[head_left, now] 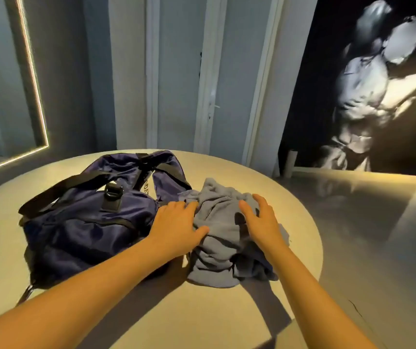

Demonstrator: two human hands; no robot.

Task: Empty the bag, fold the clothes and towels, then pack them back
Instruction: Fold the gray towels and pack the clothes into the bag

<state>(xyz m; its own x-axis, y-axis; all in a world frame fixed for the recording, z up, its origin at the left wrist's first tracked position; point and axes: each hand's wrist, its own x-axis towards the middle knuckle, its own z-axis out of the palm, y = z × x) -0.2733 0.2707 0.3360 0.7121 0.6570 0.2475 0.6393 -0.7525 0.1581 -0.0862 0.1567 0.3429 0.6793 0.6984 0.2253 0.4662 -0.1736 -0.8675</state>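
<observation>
- The grey cloth pile [223, 248] lies crumpled on the round table [201, 316], just to the right of the bag and touching its near end.
- Your left hand [176, 220] rests on the pile's left side, fingers straight and spread, thumb laid across the folds. It grips nothing.
- Your right hand [259, 217] rests on the pile's right side, fingers spread and lightly arched over the cloth. No pinch is visible.
- A darker piece [264, 269] shows under the pile's right edge. You cannot tell whether it is a separate garment or part of the same one.
- The navy bag [88, 222] sits slumped to the left, its black strap [71, 188] draped across the top. Whether anything remains inside is hidden.
- Judgement: emptying appears under way or just finished; folding is not yet begun.
- Risk: lifting the grey cloth from above may drag the darker piece with it, because the two are bunched together.
- Risk: spreading the cloth leftward would foul the bag, which crowds the working area.
- Risk: folding over trapped creases would give a bulky bundle that packs badly.
</observation>
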